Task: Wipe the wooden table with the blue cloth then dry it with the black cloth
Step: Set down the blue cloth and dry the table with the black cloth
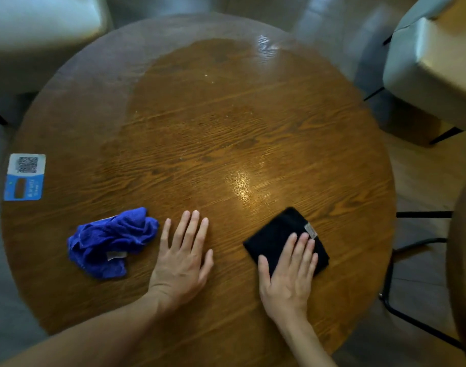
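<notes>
Drying looked to be the step in hand on the round wooden table (226, 133). At the table's near edge the right hand (287, 274) lay flat, fingers extended, pressing on the folded black cloth (274, 237) without gripping it. Left of that cloth the left hand (181, 258) rested open and empty on bare wood, and further left lay the crumpled blue cloth (110, 242), set aside. A damp-looking sheen showed farther across the table, so the next move called for sweeping the black cloth outward over it.

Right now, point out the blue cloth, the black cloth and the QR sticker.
blue cloth (113, 241): head view, crumpled middle.
black cloth (275, 235): head view, bare part above the fingers.
QR sticker (24, 177): head view, its centre.
</notes>
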